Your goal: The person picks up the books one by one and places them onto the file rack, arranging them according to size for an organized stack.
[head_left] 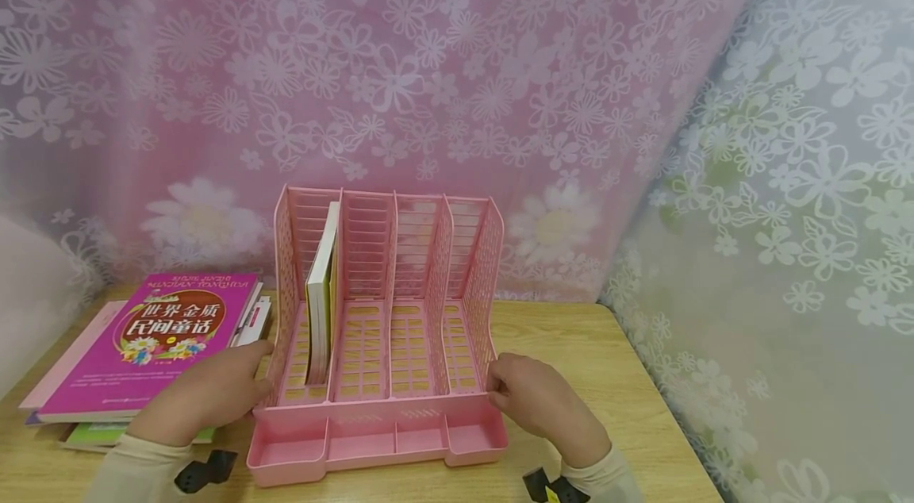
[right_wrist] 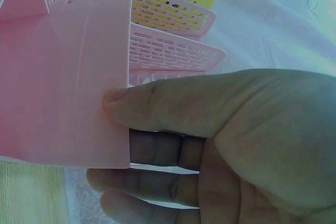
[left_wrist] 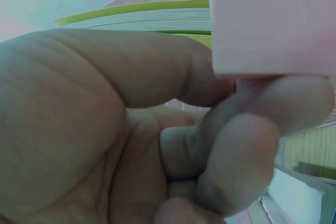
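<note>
A pink desktop file organizer [head_left: 417, 352] stands on the table, with tall perforated dividers and a shallow compartmented tray along its front. In its leftmost slot a book [head_left: 321, 305] stands upright, leaning slightly. My left hand [head_left: 217, 392] grips the organizer's left side near the front corner; the left wrist view shows curled fingers at the pink plastic edge [left_wrist: 273, 24]. At the right front corner my right hand [head_left: 539, 400] pinches the side wall, its thumb [right_wrist: 136, 103] on the inner face of the pink panel in the right wrist view and other fingers behind it.
Left of the organizer lies a stack of books, topped by a purple storybook [head_left: 164, 328] and with a green book [head_left: 100, 433] low in the pile. The wooden table [head_left: 571, 336] meets a pink flowered cloth [head_left: 400, 74] behind and a pale one [head_left: 800, 249] at right.
</note>
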A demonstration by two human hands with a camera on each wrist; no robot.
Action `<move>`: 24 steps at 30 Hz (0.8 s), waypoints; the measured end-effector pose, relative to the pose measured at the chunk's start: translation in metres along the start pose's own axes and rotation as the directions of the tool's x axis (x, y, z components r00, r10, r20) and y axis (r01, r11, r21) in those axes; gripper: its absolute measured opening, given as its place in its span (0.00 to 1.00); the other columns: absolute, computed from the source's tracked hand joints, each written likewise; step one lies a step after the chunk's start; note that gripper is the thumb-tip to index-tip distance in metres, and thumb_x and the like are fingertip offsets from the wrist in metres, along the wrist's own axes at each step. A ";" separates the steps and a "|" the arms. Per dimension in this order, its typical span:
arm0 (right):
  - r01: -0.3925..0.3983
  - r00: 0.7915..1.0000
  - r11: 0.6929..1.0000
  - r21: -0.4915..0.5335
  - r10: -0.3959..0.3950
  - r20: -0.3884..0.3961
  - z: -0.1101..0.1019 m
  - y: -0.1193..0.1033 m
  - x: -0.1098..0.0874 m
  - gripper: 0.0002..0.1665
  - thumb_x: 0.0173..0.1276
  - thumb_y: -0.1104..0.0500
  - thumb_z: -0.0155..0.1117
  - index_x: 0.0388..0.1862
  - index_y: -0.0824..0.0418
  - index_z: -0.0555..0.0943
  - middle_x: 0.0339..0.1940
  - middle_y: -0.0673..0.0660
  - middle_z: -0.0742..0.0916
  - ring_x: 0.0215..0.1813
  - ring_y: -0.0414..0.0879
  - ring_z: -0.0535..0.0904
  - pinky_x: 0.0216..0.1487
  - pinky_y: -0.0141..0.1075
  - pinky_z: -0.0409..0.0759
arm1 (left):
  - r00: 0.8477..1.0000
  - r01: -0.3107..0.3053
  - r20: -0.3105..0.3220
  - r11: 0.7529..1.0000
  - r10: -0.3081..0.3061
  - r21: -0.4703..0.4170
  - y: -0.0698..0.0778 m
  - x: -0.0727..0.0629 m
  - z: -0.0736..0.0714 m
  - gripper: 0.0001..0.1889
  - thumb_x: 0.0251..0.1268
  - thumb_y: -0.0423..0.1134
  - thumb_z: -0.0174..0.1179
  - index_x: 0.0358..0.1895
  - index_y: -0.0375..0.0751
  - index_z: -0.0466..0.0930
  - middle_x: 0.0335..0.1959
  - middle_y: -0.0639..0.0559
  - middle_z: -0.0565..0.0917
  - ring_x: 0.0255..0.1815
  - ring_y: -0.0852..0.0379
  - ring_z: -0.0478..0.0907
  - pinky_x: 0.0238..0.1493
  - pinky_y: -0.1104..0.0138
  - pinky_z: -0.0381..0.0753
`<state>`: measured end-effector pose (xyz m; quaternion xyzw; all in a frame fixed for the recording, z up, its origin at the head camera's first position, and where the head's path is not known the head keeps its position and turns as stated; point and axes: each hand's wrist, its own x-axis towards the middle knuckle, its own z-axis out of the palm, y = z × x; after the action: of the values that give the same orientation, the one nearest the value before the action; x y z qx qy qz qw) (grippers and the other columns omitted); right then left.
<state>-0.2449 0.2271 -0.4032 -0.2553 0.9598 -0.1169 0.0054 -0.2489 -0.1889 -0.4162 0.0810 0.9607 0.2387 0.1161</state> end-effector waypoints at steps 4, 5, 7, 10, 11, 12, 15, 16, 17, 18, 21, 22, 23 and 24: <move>0.030 1.000 0.999 -0.022 -0.030 0.005 0.000 0.001 0.000 0.12 0.66 0.61 0.74 0.27 0.51 0.79 0.26 0.42 0.75 0.28 0.35 0.68 0.31 0.34 0.72 | 1.000 -0.011 -0.012 1.000 0.011 -0.016 -0.001 -0.001 0.000 0.29 0.70 0.45 0.63 0.68 0.32 0.73 0.56 0.34 0.83 0.50 0.40 0.81 0.50 0.40 0.79; 0.039 0.999 0.999 -0.026 -0.039 0.006 0.000 0.002 0.000 0.12 0.66 0.60 0.75 0.28 0.51 0.80 0.26 0.42 0.75 0.28 0.35 0.68 0.31 0.34 0.72 | 1.000 -0.021 -0.021 1.000 0.021 -0.017 -0.002 -0.001 0.000 0.29 0.70 0.47 0.63 0.68 0.31 0.73 0.57 0.34 0.83 0.51 0.38 0.81 0.50 0.39 0.79; 0.050 0.999 0.998 -0.031 -0.050 0.006 0.000 0.003 0.000 0.11 0.66 0.60 0.75 0.29 0.51 0.81 0.26 0.42 0.75 0.28 0.35 0.68 0.32 0.34 0.72 | 0.998 -0.038 -0.043 0.999 0.037 -0.023 -0.005 0.000 0.000 0.30 0.72 0.49 0.62 0.68 0.31 0.74 0.58 0.33 0.83 0.56 0.33 0.81 0.51 0.38 0.79; 0.064 0.998 0.997 -0.035 -0.064 0.005 -0.001 0.003 0.000 0.10 0.66 0.60 0.74 0.29 0.50 0.81 0.26 0.41 0.75 0.28 0.35 0.68 0.32 0.33 0.72 | 0.996 -0.056 -0.070 0.998 0.054 -0.024 -0.009 0.001 0.000 0.31 0.72 0.52 0.62 0.67 0.31 0.75 0.59 0.32 0.82 0.61 0.29 0.78 0.54 0.35 0.77; 0.068 0.998 0.997 -0.036 -0.068 0.005 -0.001 0.003 0.001 0.10 0.67 0.60 0.74 0.29 0.50 0.81 0.26 0.41 0.75 0.28 0.34 0.68 0.32 0.33 0.72 | 0.996 -0.062 -0.070 0.998 0.060 -0.023 -0.011 0.001 0.000 0.31 0.72 0.52 0.62 0.67 0.31 0.75 0.59 0.32 0.82 0.60 0.28 0.78 0.54 0.35 0.77; 0.070 0.998 0.997 -0.036 -0.070 0.005 -0.001 0.003 0.001 0.10 0.67 0.60 0.74 0.29 0.51 0.81 0.26 0.41 0.75 0.28 0.34 0.68 0.32 0.33 0.72 | 0.996 -0.055 -0.069 0.998 0.053 -0.027 -0.012 0.001 -0.001 0.31 0.72 0.52 0.62 0.67 0.31 0.75 0.59 0.31 0.82 0.60 0.28 0.78 0.53 0.35 0.77; 0.077 0.997 0.996 -0.040 -0.077 0.000 -0.001 0.003 0.001 0.10 0.66 0.60 0.74 0.29 0.51 0.82 0.26 0.41 0.76 0.29 0.34 0.69 0.32 0.33 0.73 | 0.998 -0.027 -0.063 0.999 0.025 -0.033 -0.013 0.001 -0.004 0.30 0.72 0.51 0.62 0.65 0.30 0.76 0.53 0.34 0.84 0.52 0.34 0.82 0.48 0.39 0.80; 0.078 0.997 0.996 -0.041 -0.078 -0.002 0.000 0.003 0.001 0.10 0.66 0.60 0.74 0.29 0.51 0.82 0.26 0.41 0.76 0.29 0.34 0.69 0.32 0.33 0.73 | 0.998 -0.010 -0.062 0.999 0.008 -0.035 -0.014 0.001 -0.005 0.30 0.72 0.52 0.61 0.65 0.30 0.76 0.50 0.36 0.85 0.48 0.37 0.83 0.44 0.41 0.81; 0.078 0.997 0.996 -0.043 -0.078 -0.001 0.000 0.003 0.001 0.09 0.66 0.60 0.75 0.29 0.51 0.82 0.26 0.41 0.77 0.29 0.34 0.69 0.32 0.33 0.74 | 0.998 0.006 -0.062 0.999 -0.008 -0.034 -0.015 0.001 -0.006 0.30 0.72 0.53 0.61 0.64 0.30 0.76 0.47 0.38 0.86 0.44 0.40 0.83 0.41 0.44 0.82; 0.079 0.997 0.996 -0.044 -0.079 -0.001 0.000 0.003 0.001 0.09 0.66 0.60 0.75 0.29 0.51 0.83 0.26 0.40 0.77 0.29 0.34 0.69 0.33 0.34 0.74 | 0.997 0.028 -0.071 0.999 -0.030 -0.035 -0.015 0.001 -0.008 0.30 0.72 0.53 0.61 0.63 0.30 0.77 0.45 0.39 0.86 0.41 0.44 0.83 0.38 0.46 0.82; 0.081 0.997 0.996 -0.045 -0.081 0.000 0.000 0.003 0.001 0.08 0.66 0.61 0.75 0.30 0.51 0.84 0.27 0.41 0.78 0.29 0.34 0.70 0.34 0.34 0.75 | 0.990 0.069 -0.119 0.997 -0.072 -0.027 -0.020 0.001 -0.013 0.32 0.71 0.54 0.61 0.63 0.27 0.75 0.40 0.40 0.87 0.36 0.46 0.83 0.34 0.49 0.81; 0.081 0.997 0.996 -0.043 -0.081 0.000 0.000 0.003 0.001 0.07 0.66 0.61 0.75 0.30 0.52 0.84 0.27 0.41 0.78 0.30 0.34 0.70 0.34 0.34 0.76 | 0.987 0.080 -0.139 0.997 -0.082 -0.022 -0.023 0.001 -0.015 0.33 0.71 0.54 0.61 0.64 0.26 0.73 0.41 0.39 0.86 0.37 0.45 0.83 0.33 0.48 0.81; 0.081 0.997 0.996 -0.041 -0.081 0.001 0.001 0.003 0.000 0.07 0.66 0.61 0.74 0.30 0.52 0.85 0.28 0.41 0.79 0.30 0.34 0.71 0.34 0.34 0.76 | 0.983 0.084 -0.162 0.996 -0.086 -0.022 -0.025 0.001 -0.016 0.34 0.71 0.53 0.62 0.65 0.25 0.72 0.42 0.38 0.86 0.38 0.44 0.83 0.34 0.47 0.81; 0.082 0.997 0.996 -0.040 -0.082 0.001 0.001 0.003 0.000 0.07 0.66 0.61 0.74 0.30 0.52 0.85 0.28 0.41 0.79 0.30 0.34 0.71 0.34 0.34 0.76 | 0.980 0.082 -0.179 0.996 -0.085 -0.021 -0.029 0.001 -0.018 0.36 0.70 0.53 0.63 0.66 0.23 0.70 0.42 0.37 0.85 0.38 0.43 0.83 0.34 0.47 0.81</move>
<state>-0.2465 0.2296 -0.4045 -0.2943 0.9507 -0.0978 -0.0047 -0.2574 -0.2216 -0.4146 0.0180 0.9682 0.2465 0.0391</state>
